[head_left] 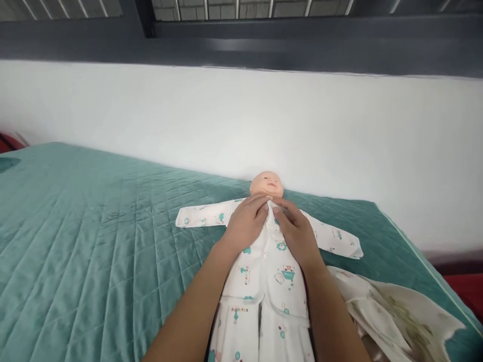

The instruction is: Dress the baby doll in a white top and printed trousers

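Head view, the doll: A baby doll (267, 184) lies on its back in the middle, its head by the wall and its legs toward the person. I can't tell if the head touches the wall.
Left hand: The left hand (246, 222) lies on the top of the doll's shirt, at the neck. Its fingers are bent and close together.
Right hand: The right hand (297, 230) is just beside it, on the other side of the shirt's front. Its fingers are bent too.
Grip: Both hands touch the cloth just under the doll's chin. I can't tell if they pinch it.
Shirt: The white shirt (254, 281) is on the doll and has little green pictures. A small round button (266, 256) shows on the front. The sleeves (204, 215) stick out to both sides.
Pants: White pants (241, 334) with the same kind of pictures come below the shirt, between the person's two bare arms.
Bed: The green cover (94, 241) under the doll has sewn lines.
Pale cloth: A crumpled pale cloth (400, 311) with greenish-brown marks lies near the right arm.
Back: Behind is a white wall (226, 120). Above it is a dark window frame (302, 50) with shiny bars (237, 9).
Edge: Something red (468, 289) shows at the far right.
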Tool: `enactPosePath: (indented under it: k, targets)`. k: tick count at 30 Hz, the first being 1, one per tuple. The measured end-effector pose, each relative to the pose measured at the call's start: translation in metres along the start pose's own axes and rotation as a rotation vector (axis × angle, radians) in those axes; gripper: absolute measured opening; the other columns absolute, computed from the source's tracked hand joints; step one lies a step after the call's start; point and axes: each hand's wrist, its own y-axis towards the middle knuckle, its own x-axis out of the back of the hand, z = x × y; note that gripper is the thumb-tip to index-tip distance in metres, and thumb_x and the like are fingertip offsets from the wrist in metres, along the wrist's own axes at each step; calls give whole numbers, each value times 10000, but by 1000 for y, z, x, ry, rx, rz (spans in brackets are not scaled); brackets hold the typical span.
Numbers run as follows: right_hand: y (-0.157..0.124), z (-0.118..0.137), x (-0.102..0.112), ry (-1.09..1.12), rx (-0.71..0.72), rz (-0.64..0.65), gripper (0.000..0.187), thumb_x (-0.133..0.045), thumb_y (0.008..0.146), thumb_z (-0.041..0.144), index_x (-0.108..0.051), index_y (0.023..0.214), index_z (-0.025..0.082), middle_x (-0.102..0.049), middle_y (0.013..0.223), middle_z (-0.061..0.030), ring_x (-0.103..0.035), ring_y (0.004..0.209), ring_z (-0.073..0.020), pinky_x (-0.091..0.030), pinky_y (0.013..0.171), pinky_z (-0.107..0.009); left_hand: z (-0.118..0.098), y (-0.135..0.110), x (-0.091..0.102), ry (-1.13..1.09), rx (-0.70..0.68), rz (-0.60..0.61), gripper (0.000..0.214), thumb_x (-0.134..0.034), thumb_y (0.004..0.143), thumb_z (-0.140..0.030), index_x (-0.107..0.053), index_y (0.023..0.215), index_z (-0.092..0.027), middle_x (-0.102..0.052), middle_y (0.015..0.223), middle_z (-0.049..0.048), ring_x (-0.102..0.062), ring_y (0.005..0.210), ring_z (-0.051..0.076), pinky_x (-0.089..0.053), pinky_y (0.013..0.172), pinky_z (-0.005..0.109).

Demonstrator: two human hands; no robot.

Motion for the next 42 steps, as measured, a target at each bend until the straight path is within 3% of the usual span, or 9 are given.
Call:
enactPosePath:
  k: [7, 13, 23, 38, 42]
  targets:
    - [-2, 4, -2, -36, -10, -26, 293, -579, 882, 431, -684, 1082, 244, -693, 1181, -28, -612, 1040, -224, -458, 922, -371, -2, 2, 1, -26, 15, -1, 347, -412, 986, -210, -671, 1217, -217, -650, 1340, 35, -555, 1287, 176, -391, 1159, 352]
    - [-2, 3, -3, -14, 36, -34, 234, -569, 878, 378, -697, 1010, 234, -677, 1240, -42, -591, 1157, -231, -438, 991, -383, 7, 2, -4, 68, 130, -145, 297, -508, 944, -227, -693, 1173, -189, -631, 1348, 77, -529, 1308, 236, -385, 1162, 418]
    - [-7, -4, -4, -68, 88, -15, 279, -553, 914, 386, -735, 1087, 266, -622, 1371, -39, -522, 1308, -236, -344, 1146, -444, 5, 3, -2, 54, 56, -93, 297, -474, 957, -191, -728, 1106, -236, -699, 1250, 9, -588, 1232, 190, -420, 1115, 361]
    - [-18, 5, -1, -244, 118, 97, 395, -457, 969, 420, -676, 1276, 303, -487, 1521, -18, -393, 1418, -250, -288, 1187, -472, 1, 0, 2, 52, 76, -36, 307, -487, 965, -248, -739, 1138, -272, -657, 1337, -10, -583, 1260, 190, -426, 1124, 356]
    - [-18, 4, -2, -259, 124, 93, 378, -463, 962, 414, -704, 1224, 286, -492, 1518, -27, -380, 1426, -257, -274, 1188, -490, -2, 0, 3, 33, 57, -17, 300, -491, 972, -268, -753, 1117, -277, -659, 1341, -20, -580, 1273, 187, -426, 1130, 352]
